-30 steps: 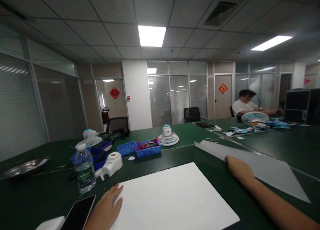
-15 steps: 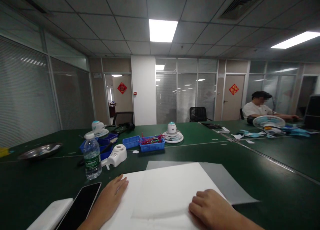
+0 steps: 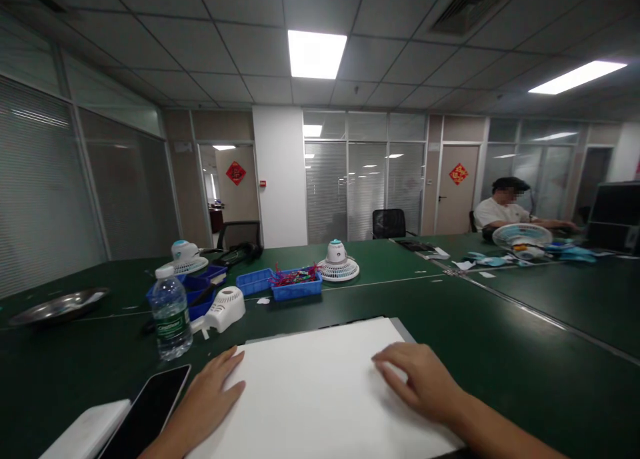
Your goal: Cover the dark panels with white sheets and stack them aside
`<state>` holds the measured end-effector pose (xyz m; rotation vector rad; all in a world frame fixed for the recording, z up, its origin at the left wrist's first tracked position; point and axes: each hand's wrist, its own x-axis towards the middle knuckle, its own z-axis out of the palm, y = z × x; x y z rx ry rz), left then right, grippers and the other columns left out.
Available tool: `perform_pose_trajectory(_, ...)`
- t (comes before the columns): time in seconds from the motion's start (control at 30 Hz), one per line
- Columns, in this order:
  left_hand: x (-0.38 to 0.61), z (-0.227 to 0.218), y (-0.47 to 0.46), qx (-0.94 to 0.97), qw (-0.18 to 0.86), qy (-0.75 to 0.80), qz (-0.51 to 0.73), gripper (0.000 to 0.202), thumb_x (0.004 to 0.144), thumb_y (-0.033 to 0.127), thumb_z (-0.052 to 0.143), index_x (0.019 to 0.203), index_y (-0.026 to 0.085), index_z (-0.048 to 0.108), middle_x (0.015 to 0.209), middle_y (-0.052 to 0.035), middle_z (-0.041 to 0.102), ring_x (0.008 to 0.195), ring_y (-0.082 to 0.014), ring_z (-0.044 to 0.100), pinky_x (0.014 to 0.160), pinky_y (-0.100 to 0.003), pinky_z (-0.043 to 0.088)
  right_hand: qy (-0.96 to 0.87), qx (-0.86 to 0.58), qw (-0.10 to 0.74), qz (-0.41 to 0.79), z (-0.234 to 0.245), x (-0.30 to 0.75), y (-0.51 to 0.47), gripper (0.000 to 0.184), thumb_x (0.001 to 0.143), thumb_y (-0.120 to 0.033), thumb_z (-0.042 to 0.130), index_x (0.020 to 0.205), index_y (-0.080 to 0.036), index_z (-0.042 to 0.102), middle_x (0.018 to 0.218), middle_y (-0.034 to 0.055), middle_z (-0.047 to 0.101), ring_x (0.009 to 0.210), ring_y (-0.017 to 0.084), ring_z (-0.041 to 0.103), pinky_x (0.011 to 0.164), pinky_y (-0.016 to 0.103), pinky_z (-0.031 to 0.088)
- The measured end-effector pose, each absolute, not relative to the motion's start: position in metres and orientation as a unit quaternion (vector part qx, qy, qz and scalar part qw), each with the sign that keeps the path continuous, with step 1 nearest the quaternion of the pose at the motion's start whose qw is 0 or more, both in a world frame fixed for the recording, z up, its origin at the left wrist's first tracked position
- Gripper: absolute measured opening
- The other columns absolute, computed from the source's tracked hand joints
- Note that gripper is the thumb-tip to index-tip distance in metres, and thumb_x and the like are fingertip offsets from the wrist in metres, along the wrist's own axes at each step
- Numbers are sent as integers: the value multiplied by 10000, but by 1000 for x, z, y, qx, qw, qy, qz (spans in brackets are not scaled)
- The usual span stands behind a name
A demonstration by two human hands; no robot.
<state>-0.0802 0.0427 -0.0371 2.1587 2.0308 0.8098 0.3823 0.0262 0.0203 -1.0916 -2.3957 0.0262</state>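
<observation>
A large white sheet (image 3: 320, 386) lies on the green table (image 3: 500, 339) in front of me, with a grey sheet laid over it and almost squared up to its edges. My left hand (image 3: 213, 396) rests flat on the sheet's left edge, fingers stretched out. My right hand (image 3: 423, 379) lies palm down on the right half of the sheets, fingers spread and pressing on the paper. Neither hand holds anything.
A black phone (image 3: 147, 412) and a white block (image 3: 85, 436) lie at my left. A water bottle (image 3: 171, 316), small white fans (image 3: 339, 262), blue trays (image 3: 280, 284) and a metal dish (image 3: 55, 306) stand beyond. A person (image 3: 503, 209) sits at the far right table.
My right hand dragged the grey sheet from the right side of the table onto the white sheet and slid it into line. My left hand stayed on the left edge.
</observation>
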Motion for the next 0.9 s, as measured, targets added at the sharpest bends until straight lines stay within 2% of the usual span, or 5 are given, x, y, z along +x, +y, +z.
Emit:
perform_pose_trajectory(0.1,-82,-41,45,704,40,657,268,609,774,351,557,1356,187,628,1525,-81,528,1424,-297,468,1221,-489,315,-798,-547,252,6,20,429,61,458,979,-465,379,1143,-205,719,1155,123,726,1084,265,663,967,420,473)
perform_pose_trajectory(0.2,-85,-44,48,702,45,652,284,618,747,310,535,1345,194,638,1511,-68,546,1419,-289,476,1225,-481,310,-763,-597,247,30,12,460,83,477,957,-471,400,1143,-182,731,1166,131,724,1092,273,666,956,420,492)
perform_pose_trajectory(0.43,-86,-45,48,697,74,645,304,606,785,319,510,1366,188,620,1523,-66,531,1436,-278,453,1241,-471,262,-785,-578,210,78,0,457,87,517,906,-532,497,1253,-212,708,1393,92,614,1314,277,534,1125,441,372)
perform_pose_trajectory(0.7,-71,-38,41,707,101,631,303,569,852,364,524,1399,220,588,1532,-51,521,1490,-295,354,1245,-504,235,-788,-580,190,88,-4,451,91,598,921,-592,475,1359,-217,635,1464,114,548,1357,308,490,1130,483,352)
perform_pose_trajectory(0.9,-71,-36,40,713,115,599,345,513,852,349,560,1349,247,637,1516,-67,538,1475,-300,380,1222,-496,293,-796,-573,179,82,-4,461,98,617,979,-620,333,1343,-233,647,1459,102,555,1379,286,473,1151,487,332)
